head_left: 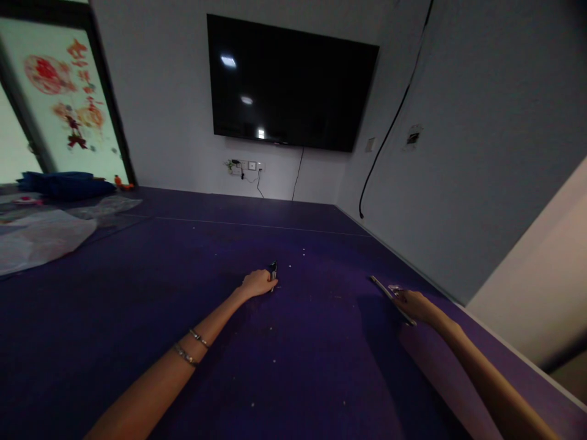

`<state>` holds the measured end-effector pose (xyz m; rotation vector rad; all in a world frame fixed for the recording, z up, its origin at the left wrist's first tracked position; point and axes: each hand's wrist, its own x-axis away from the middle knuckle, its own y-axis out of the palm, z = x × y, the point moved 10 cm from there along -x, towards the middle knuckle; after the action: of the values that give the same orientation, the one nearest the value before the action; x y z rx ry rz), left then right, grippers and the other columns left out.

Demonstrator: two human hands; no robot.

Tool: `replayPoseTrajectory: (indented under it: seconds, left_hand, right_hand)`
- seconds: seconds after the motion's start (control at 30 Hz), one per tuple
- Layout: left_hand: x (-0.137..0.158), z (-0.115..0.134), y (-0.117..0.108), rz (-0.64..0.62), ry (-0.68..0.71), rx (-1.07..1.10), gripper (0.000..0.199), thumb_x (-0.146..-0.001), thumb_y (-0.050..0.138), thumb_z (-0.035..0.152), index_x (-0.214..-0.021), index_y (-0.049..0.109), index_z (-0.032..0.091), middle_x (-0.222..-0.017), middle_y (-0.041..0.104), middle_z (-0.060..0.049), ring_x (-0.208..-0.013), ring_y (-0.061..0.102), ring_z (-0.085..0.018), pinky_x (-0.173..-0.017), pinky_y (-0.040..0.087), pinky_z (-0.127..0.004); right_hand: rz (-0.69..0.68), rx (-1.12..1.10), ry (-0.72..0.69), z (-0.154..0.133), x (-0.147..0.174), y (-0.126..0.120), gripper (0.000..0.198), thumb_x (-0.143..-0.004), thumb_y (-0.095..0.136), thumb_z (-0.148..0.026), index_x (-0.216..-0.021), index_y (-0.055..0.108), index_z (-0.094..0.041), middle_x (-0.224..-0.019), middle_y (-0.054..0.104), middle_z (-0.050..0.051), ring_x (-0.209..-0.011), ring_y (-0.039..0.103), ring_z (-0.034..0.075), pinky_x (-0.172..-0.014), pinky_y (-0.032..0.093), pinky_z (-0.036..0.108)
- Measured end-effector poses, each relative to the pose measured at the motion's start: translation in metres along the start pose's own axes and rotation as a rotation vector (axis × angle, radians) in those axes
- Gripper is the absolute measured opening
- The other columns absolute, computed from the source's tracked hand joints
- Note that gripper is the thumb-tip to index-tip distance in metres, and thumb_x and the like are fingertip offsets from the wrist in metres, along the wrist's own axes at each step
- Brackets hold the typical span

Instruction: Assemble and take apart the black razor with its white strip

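My left hand [258, 283] is closed around a small dark tool with a shiny edge [274, 269], low over the purple surface. The tool's exact kind does not show. Off to the right, my right hand [415, 304] has its fingers closed at a long, thin, pale rod [384, 288], which slants from upper left to lower right. A small clear, glinting piece [393, 287] shows by those fingertips; whether it is held or just lies there I cannot tell. Two bracelets [184, 354] circle my left forearm.
The wide purple surface [206, 354] bears scattered white specks. Clear plastic sheeting [46, 238] and a folded blue cloth [66, 185] lie at the far left. A black cable [385, 143] hangs down the right wall; a television [291, 85] is mounted at the back.
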<state>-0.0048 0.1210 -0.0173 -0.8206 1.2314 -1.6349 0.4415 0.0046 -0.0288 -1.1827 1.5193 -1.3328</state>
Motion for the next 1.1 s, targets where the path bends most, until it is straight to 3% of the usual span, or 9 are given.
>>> replayPoseTrajectory:
  seconds: [0.2,0.3,0.53,0.67,0.8,0.93,1.1]
  left_hand:
    - [0.002,0.003,-0.001,0.030,0.019,-0.016,0.037,-0.080,0.042,0.048,-0.075,0.066,0.019,-0.083,0.067,-0.009,-0.078,0.062,-0.020,-0.065,0.041,-0.026]
    - [0.002,0.004,-0.001,0.031,0.018,-0.021,0.036,-0.080,0.043,0.046,-0.075,0.066,0.020,-0.084,0.067,-0.009,-0.079,0.062,-0.019,-0.066,0.041,-0.026]
    - [0.003,0.005,-0.001,0.021,0.007,-0.015,0.037,-0.080,0.042,0.046,-0.073,0.066,0.019,-0.084,0.067,-0.009,-0.080,0.062,-0.021,-0.066,0.041,-0.027]
    - [0.003,0.005,0.000,0.030,0.002,-0.021,0.037,-0.080,0.042,0.046,-0.074,0.066,0.018,-0.084,0.067,-0.009,-0.080,0.062,-0.022,-0.066,0.041,-0.028]
    - [0.002,0.005,0.002,0.044,0.024,-0.018,0.040,-0.081,0.039,0.047,-0.075,0.065,0.018,-0.084,0.067,-0.010,-0.080,0.062,-0.023,-0.066,0.041,-0.029]
    - [-0.001,0.001,0.001,0.090,0.015,0.008,0.040,-0.085,0.035,0.042,-0.079,0.066,0.018,-0.088,0.068,-0.011,-0.081,0.062,-0.022,-0.067,0.041,-0.029]
    - [-0.005,-0.012,-0.005,0.184,-0.052,0.092,0.038,-0.087,0.032,0.030,-0.081,0.066,0.015,-0.091,0.067,-0.012,-0.082,0.061,-0.019,-0.068,0.039,-0.026]
  right_hand:
    - [-0.013,0.022,-0.035,-0.007,0.002,0.006,0.026,-0.080,0.046,-0.031,-0.066,0.061,-0.015,-0.069,0.064,0.007,-0.067,0.060,0.018,-0.057,0.036,0.023]
    - [0.012,0.016,-0.022,-0.026,0.008,0.002,0.029,-0.081,0.044,-0.032,-0.069,0.062,-0.014,-0.072,0.065,0.010,-0.067,0.061,0.019,-0.056,0.035,0.024]
    - [0.079,0.059,-0.074,-0.134,0.029,-0.003,0.038,-0.084,0.038,-0.038,-0.073,0.066,-0.015,-0.076,0.067,0.012,-0.075,0.064,0.022,-0.058,0.037,0.025]
    - [0.098,0.061,-0.196,-0.212,0.040,0.001,0.037,-0.084,0.038,-0.037,-0.079,0.067,-0.015,-0.078,0.067,0.010,-0.076,0.064,0.020,-0.060,0.040,0.024]
    - [0.099,0.065,-0.266,-0.272,0.042,0.008,0.036,-0.084,0.039,-0.036,-0.083,0.068,-0.015,-0.082,0.068,0.011,-0.077,0.064,0.021,-0.064,0.043,0.027]
    - [0.114,0.040,-0.270,-0.304,0.035,0.013,0.036,-0.083,0.040,-0.035,-0.087,0.067,-0.012,-0.088,0.067,0.014,-0.082,0.064,0.022,-0.068,0.045,0.028]
    - [0.122,0.002,-0.262,-0.320,0.025,0.018,0.037,-0.083,0.039,-0.036,-0.091,0.066,-0.011,-0.093,0.066,0.016,-0.086,0.064,0.025,-0.070,0.046,0.032]
